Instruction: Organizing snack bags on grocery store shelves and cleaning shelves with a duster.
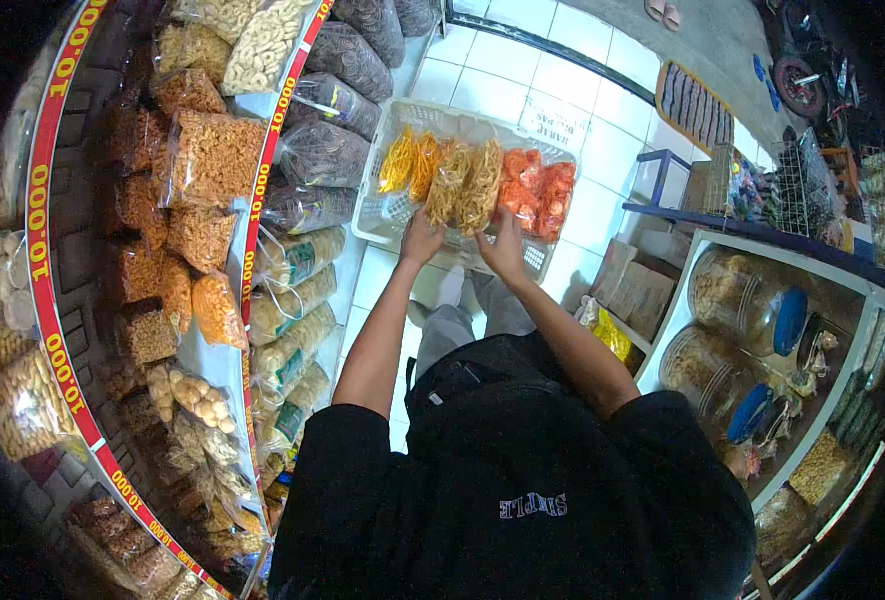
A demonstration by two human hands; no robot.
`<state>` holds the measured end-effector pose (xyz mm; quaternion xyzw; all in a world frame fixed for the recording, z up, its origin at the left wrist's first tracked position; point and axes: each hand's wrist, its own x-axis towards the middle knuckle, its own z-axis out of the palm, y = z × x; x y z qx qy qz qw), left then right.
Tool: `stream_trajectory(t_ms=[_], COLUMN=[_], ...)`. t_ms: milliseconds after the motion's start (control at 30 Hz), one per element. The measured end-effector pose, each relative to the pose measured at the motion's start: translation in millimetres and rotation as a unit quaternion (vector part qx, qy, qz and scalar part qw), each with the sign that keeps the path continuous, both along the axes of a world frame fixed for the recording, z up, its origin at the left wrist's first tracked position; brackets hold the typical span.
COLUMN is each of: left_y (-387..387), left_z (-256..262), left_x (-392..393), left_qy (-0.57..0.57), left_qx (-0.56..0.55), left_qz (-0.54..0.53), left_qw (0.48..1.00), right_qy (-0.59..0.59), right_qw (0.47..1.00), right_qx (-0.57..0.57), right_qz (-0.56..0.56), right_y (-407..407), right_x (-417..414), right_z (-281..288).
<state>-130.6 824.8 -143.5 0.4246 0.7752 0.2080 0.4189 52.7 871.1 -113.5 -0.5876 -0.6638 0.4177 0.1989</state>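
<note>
A white plastic basket (366,214) with perforated walls holds bagged snacks in side-by-side groups. Bags of thin yellow-orange snack sticks (408,166) lie at its left. In the middle are two clear bags of tan snacks (465,184), and bags of red-orange chips (536,191) fill the right part. My left hand (423,238) touches the lower end of the left tan bag, and my right hand (504,244) is at the lower end of the right tan bag, beside the red-orange bags. How firmly the fingers hold them cannot be told.
Shelves of snack bags (217,157) with red price strips run along the left, beside stacked large sacks (330,154). On the right are a cabinet with big plastic jars (735,300) and cardboard boxes (633,292). A striped doormat (694,105) lies beyond the tiled floor (577,75).
</note>
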Motion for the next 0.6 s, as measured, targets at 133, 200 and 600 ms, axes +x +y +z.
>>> stream_trajectory(t_ms=[133,200,600], left_y=[-3,-8,-66], left_z=[0,7,322], left_x=[-1,-9,-48], left_qy=[-0.012,0.010,-0.059], left_qx=[0.039,0.054,0.446], left_qz=[0.030,0.041,0.239], left_qw=[0.999,0.998,0.861], right_qy=[-0.015,-0.009,0.347], right_qw=[1.000,1.000,0.928], right_qx=[-0.008,0.022,0.001], right_qz=[0.001,0.020,0.137], right_y=[8,13,33], right_x=[4,-4,-125], right_z=[20,33,253])
